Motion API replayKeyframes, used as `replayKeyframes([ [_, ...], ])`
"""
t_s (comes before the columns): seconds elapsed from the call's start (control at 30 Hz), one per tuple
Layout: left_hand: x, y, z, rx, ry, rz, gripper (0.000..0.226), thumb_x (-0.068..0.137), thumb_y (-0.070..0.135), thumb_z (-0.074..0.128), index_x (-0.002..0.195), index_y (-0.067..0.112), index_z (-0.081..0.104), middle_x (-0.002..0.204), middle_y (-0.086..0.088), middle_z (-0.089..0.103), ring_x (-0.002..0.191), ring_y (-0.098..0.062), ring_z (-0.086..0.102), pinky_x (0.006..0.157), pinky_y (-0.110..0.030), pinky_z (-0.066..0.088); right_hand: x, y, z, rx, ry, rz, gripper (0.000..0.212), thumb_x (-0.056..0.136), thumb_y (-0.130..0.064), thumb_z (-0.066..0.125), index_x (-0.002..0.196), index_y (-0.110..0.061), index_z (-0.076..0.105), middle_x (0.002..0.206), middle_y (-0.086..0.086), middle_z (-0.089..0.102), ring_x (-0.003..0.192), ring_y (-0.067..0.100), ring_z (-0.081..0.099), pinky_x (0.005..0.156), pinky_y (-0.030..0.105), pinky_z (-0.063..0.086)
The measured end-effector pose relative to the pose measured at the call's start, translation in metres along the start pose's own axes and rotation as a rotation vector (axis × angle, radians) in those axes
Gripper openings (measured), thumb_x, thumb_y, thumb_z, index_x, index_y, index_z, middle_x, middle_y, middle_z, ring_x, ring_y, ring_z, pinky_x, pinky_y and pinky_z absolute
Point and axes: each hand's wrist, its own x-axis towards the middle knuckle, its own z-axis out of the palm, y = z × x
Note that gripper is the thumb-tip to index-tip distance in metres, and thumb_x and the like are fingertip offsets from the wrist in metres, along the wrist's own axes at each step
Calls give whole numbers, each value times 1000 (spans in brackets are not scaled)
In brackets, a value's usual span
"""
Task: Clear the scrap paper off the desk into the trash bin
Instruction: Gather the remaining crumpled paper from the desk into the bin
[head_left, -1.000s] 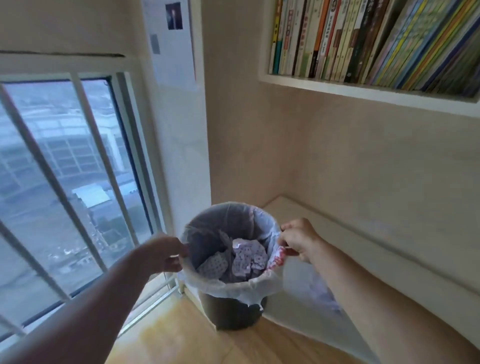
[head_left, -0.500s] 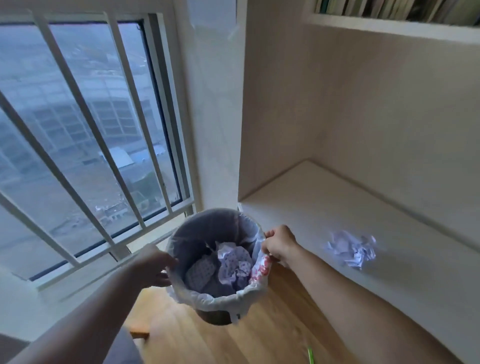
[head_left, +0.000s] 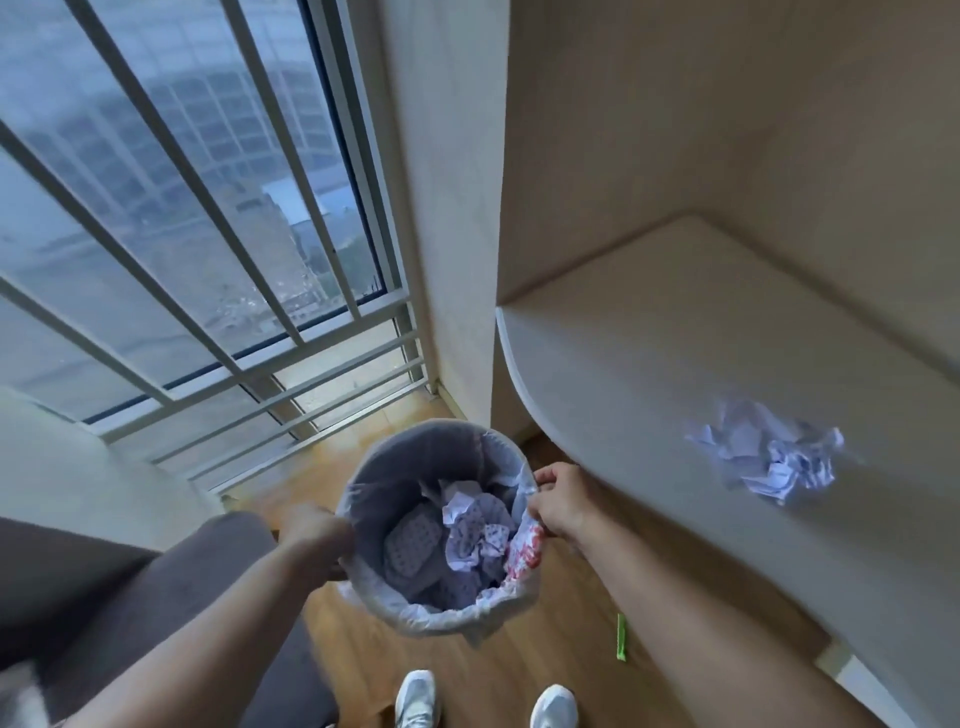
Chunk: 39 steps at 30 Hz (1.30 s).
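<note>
Both hands hold bin (head_left: 415, 467) at rim: left hand (head_left: 317, 535) blurred, fingers seem closed on left edge; right hand (head_left: 558, 501) pinches liner at right edge. Scrap (head_left: 769, 457) lies on desk (head_left: 649, 364), to right of bin, nearer right hand; crumpled ball, no clear long axis

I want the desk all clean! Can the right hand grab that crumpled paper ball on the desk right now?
Probably not yet. The right hand is busy gripping the rim of the lined round trash bin. The crumpled white paper ball lies uncovered on the pale desk, so letting go first should work.
</note>
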Motion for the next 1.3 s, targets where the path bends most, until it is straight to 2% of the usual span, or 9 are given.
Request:
replayKeyframes([
  [0.17, -1, -11, -3, -177, -144, -56, 21, 67, -17, 66, 87, -11, 59, 85, -24, 60, 67, -39, 67, 52, -40, 58, 7, 7, -7, -21, -35, 28, 22, 84, -3, 64, 101, -16, 57, 95, 6, 63, 90, 24, 66, 83, 43, 59],
  [0.3, 2, -16, -12, -320, -273, -35, 37, 71, -9, 71, 106, -10, 61, 101, -30, 65, 83, -41, 71, 65, -44, 61, 11, 0, -14, -34, -41, 28, 29, 86, -2, 63, 112, -13, 57, 103, 9, 64, 89, 22, 66, 75, 34, 60],
  [0.5, 1, -20, -18, -414, -335, 9, 36, 73, -11, 67, 108, -10, 61, 98, -25, 63, 86, -38, 67, 60, -41, 61, 9, -5, -17, -66, -100, -11, 29, 88, -6, 63, 116, -12, 58, 102, 3, 61, 79, 11, 62, 65, 27, 60],
  [0.63, 9, -26, -16, -371, -322, -7, 39, 73, -10, 68, 111, -13, 59, 104, -30, 62, 91, -45, 67, 63, -45, 61, 5, -2, -47, -228, 79, -251, 29, 89, -18, 63, 117, -15, 63, 110, 1, 65, 94, 14, 61, 79, 26, 53],
  [0.77, 16, -32, 8, -312, -314, -23, 38, 73, -9, 68, 110, -13, 58, 109, -35, 62, 95, -50, 66, 69, -52, 60, 15, 11, -127, -382, 411, -406, 33, 84, -13, 60, 116, -6, 65, 116, 17, 62, 103, 31, 62, 89, 33, 47],
  [0.87, 17, -33, 34, -293, -316, -40, 27, 75, -10, 66, 101, -9, 60, 105, -35, 62, 89, -49, 67, 69, -55, 59, 29, 36, -193, -525, 551, -265, 57, 79, -34, 56, 131, -12, 55, 139, 19, 48, 125, 41, 46, 104, 46, 39],
  [1.03, 17, -23, 80, -267, -329, -57, 25, 73, -11, 65, 98, -12, 62, 94, -33, 65, 84, -51, 67, 77, -62, 55, 42, 82, -255, -633, 515, 118, 73, 79, -61, 56, 144, -41, 29, 162, -3, 9, 147, 29, 11, 113, 59, 17],
  [1.2, 17, -1, 126, -270, -363, -45, 24, 72, -12, 65, 95, -14, 60, 86, -29, 60, 75, -43, 61, 65, -49, 57, 53, 103, -274, -604, 512, 211, 72, 69, -79, 44, 134, -50, 29, 159, -5, 6, 144, 34, 10, 108, 67, 17],
  [1.3, 18, 9, 148, -276, -372, -36, 17, 71, -13, 64, 87, -9, 58, 82, -24, 56, 69, -35, 56, 54, -40, 55, 62, 121, -277, -544, 441, 185, 85, 65, -88, 38, 139, -49, 25, 160, 2, 10, 144, 35, 15, 111, 58, 26],
])
